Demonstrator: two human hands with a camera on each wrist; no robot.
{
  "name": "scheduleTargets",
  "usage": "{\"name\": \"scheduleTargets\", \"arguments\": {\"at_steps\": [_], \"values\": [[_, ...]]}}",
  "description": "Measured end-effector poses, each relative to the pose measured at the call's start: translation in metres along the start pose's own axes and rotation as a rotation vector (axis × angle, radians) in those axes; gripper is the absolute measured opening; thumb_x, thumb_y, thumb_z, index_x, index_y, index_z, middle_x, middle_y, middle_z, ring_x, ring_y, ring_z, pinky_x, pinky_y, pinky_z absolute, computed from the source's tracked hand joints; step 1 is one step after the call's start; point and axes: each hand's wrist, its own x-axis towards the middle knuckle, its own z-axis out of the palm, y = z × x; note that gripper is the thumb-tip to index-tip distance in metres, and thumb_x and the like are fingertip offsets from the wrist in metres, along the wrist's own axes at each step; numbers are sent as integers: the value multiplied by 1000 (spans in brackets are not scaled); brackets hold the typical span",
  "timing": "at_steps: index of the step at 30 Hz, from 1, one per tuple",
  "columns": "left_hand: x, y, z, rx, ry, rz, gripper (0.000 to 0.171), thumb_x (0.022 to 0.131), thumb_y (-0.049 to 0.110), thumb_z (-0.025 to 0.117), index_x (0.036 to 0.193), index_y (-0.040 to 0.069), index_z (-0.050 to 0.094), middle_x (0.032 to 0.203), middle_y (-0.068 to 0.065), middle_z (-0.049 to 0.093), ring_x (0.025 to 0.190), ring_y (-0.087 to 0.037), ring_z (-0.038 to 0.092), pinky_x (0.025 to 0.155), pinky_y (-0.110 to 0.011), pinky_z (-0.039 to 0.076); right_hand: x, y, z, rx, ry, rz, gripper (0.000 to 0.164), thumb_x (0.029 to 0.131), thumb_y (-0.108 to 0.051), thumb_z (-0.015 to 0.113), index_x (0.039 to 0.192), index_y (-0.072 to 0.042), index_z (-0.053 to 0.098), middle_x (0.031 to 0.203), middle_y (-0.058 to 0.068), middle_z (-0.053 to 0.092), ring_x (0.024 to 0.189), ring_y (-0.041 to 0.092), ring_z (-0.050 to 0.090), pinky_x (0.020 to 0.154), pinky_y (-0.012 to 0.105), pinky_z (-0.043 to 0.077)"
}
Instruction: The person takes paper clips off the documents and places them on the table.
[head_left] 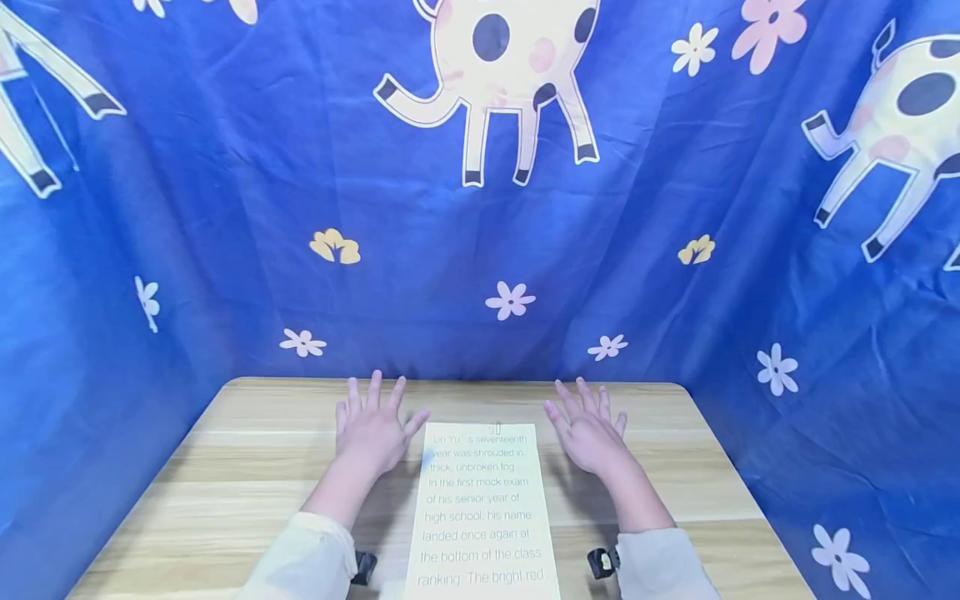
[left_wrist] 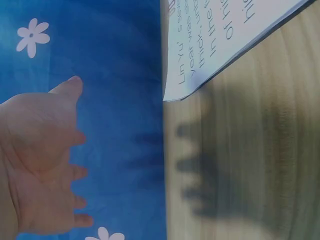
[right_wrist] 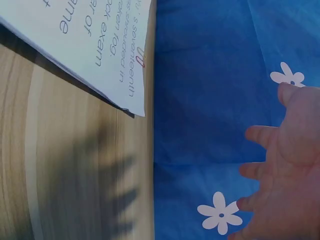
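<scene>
Printed sheets of paper [head_left: 480, 517] lie on the wooden table between the two hands, with lines of English text and a paper clip [head_left: 495, 428] at the top edge. To the left of the paper, the left hand [head_left: 371, 435] is spread with its fingers straight, holding nothing. On the other side, the right hand [head_left: 591, 435] is spread likewise and holds nothing. Both wrist views show the left palm [left_wrist: 40, 165] and the right palm [right_wrist: 295, 150] raised off the tabletop, apart from the paper. Shadows of the fingers fall on the wood.
The light wooden table [head_left: 247, 467] has rounded far corners. A blue curtain [head_left: 420, 283] with cows and flowers stands behind it and along both sides. Dark wrist devices [head_left: 602, 563] show near the pale sleeves [head_left: 663, 567].
</scene>
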Motion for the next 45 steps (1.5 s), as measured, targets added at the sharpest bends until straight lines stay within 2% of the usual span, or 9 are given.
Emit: {"name": "scheduleTargets", "arguments": {"at_steps": [4, 7, 12, 16, 22, 29, 35, 40, 45], "values": [[-2, 0, 7, -10, -1, 35, 83, 109, 70, 39, 172, 17, 28, 180, -26, 12, 161, -65, 10, 126, -81, 17, 2, 0, 0, 5, 12, -9, 81, 107, -79, 17, 173, -32, 23, 184, 11, 4, 168, 50, -11, 121, 86, -10], [-4, 1, 16, -74, -60, 77, 80, 110, 65, 46, 170, 15, 33, 179, -27, 15, 154, -68, 27, 121, -83, 25, 3, 2, 1, 12, 12, -13, 81, 107, -79, 18, 173, -33, 22, 184, 11, 4, 168, 50, -10, 121, 86, -9], [-2, 1, 31, -196, -145, 115, 75, 111, 56, 52, 169, 12, 35, 179, -27, 18, 152, -66, 35, 120, -84, 26, 6, 5, -2, 64, 27, -35, 77, 110, -74, 25, 174, -32, 21, 184, 12, 5, 168, 50, -8, 122, 85, -9], [5, -1, 43, -222, -115, 112, 71, 110, 47, 58, 166, 9, 39, 172, -29, 32, 149, -62, 42, 120, -79, 32, 10, 6, -3, 119, 30, -70, 74, 111, -70, 32, 174, -32, 23, 184, 13, 9, 169, 50, -4, 124, 84, -4], [13, -2, 58, -264, -71, 93, 66, 108, 39, 65, 157, -1, 49, 149, -32, 56, 133, -51, 56, 115, -66, 46, 13, 6, 6, 195, 9, -88, 72, 112, -62, 44, 173, -30, 24, 183, 13, 12, 169, 50, 1, 126, 82, 0], [18, 1, 68, -371, -75, 107, 52, 106, 30, 69, 143, -6, 58, 128, -25, 65, 119, -40, 63, 106, -58, 53, 13, 7, 17, 212, 10, -96, 74, 110, -57, 53, 173, -28, 27, 183, 15, 14, 168, 52, 4, 127, 80, 2], [20, 2, 71, -472, -50, 85, 22, 103, 16, 70, 118, 1, 63, 100, -9, 63, 95, -24, 60, 92, -48, 54, 16, 6, 28, 254, 7, -121, 71, 109, -49, 60, 171, -27, 32, 180, 15, 23, 167, 50, 15, 128, 79, 14], [23, -2, 76, -660, -61, 8, 5, 105, 11, 65, 107, 8, 62, 96, -2, 61, 90, -18, 59, 84, -35, 51, 26, 6, 40, 360, -27, -156, 66, 108, -38, 65, 168, -25, 39, 177, 15, 31, 163, 47, 32, 128, 73, 27], [25, -7, 78, -790, -97, -44, 5, 106, 12, 66, 109, 7, 65, 97, -2, 60, 91, -18, 58, 81, -29, 48, 39, 8, 54, 460, -33, -194, 63, 105, -27, 72, 162, -19, 48, 167, 18, 44, 155, 49, 44, 125, 69, 36]]}}
